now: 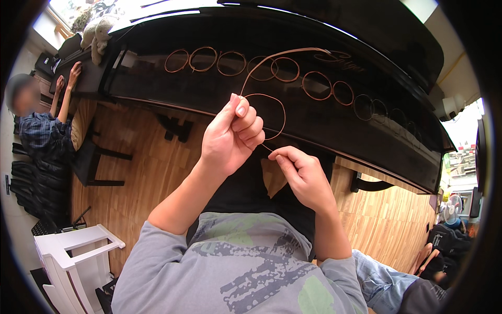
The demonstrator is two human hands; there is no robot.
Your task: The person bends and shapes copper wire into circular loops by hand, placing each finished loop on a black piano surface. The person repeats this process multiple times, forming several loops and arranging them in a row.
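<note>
In front of my chest, my left hand (pixel 232 137) is closed, thumb and index finger pinching a copper-coloured wire (pixel 285 113). From that pinch one length arcs up and to the right over the black piano, its tip looking paler. Another part curves in a loop to the right of the left hand and runs down to my right hand (pixel 304 175). Its thumb and index finger pinch the wire near its lower end, lower and to the right of the left hand.
Rings of coiled copper-coloured wire (pixel 316 73) lie in a row on the glossy black piano (pixel 172 86). At the left, a person (pixel 49 123) sits with hands raised at the piano's end, near a plush toy (pixel 98 36). A white stool-like frame (pixel 68 251) stands lower left.
</note>
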